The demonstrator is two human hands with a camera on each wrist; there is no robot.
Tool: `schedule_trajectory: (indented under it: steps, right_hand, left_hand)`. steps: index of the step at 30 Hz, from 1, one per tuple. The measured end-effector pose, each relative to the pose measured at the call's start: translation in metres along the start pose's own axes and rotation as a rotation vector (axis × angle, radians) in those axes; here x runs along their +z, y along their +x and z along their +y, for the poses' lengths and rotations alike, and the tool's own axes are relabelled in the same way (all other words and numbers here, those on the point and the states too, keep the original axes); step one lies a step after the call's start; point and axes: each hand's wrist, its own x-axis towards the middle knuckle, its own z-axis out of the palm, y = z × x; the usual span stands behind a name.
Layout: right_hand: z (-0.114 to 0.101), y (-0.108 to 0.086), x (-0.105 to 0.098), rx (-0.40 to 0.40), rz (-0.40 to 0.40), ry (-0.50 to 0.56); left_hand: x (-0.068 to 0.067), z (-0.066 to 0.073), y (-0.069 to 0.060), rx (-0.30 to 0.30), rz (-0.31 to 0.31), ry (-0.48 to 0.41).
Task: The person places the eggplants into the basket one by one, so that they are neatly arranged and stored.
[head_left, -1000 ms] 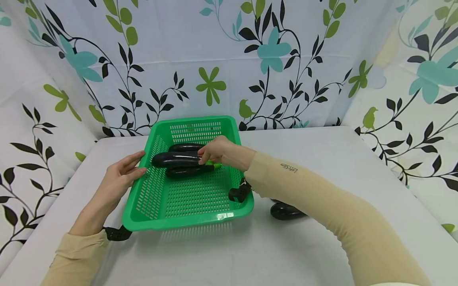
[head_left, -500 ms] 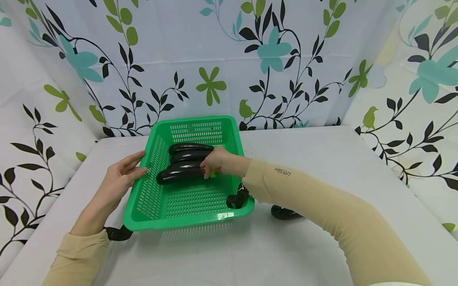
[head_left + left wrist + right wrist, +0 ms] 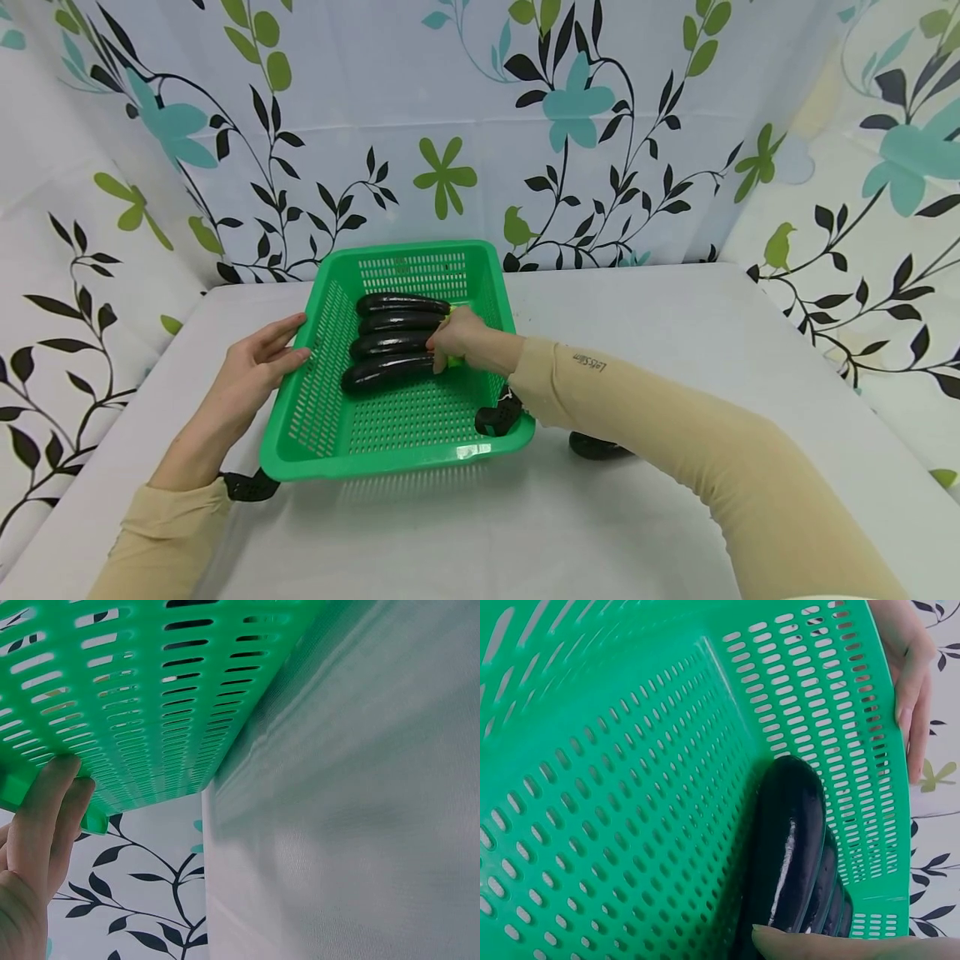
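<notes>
A green plastic basket (image 3: 397, 467) stands on the table with several dark, glossy eggplants lying side by side in it. My right hand (image 3: 467, 337) reaches over the basket's right side and holds the nearest eggplant (image 3: 386, 373) by its stem end. In the right wrist view, the thumb (image 3: 817, 943) lies across that eggplant (image 3: 784, 847), whose rounded end is by the basket wall. My left hand (image 3: 255, 367) touches the left rim from outside with fairly straight fingers. The left wrist view shows its fingers (image 3: 46, 817) against the slotted wall. My right hand hides the stem ends.
Another eggplant (image 3: 596, 446) lies on the white tabletop (image 3: 637, 533) right of the basket, partly hidden under my right forearm. A white curtain (image 3: 465, 92) printed with leaves and flowers closes off the back and both sides. Black wrist cameras sit on both wrists.
My right hand has lowered an eggplant into the basket, moving it toward the near side of the others, where it now lies in line with them. The left hand keeps its place.
</notes>
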Motion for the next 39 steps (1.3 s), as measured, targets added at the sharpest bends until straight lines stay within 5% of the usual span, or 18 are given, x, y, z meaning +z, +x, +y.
schedule_trajectory:
  steps: [29,39]
  right_hand:
    - [0.002,-0.001,0.011,-0.201,0.115,-0.333]
    - [-0.001,-0.003,0.011,-0.176,0.100,-0.286]
  left_hand:
    - [-0.001,0.001,0.000,-0.008,-0.003,0.003]
    - [-0.001,0.001,0.001,-0.009,-0.002,0.009]
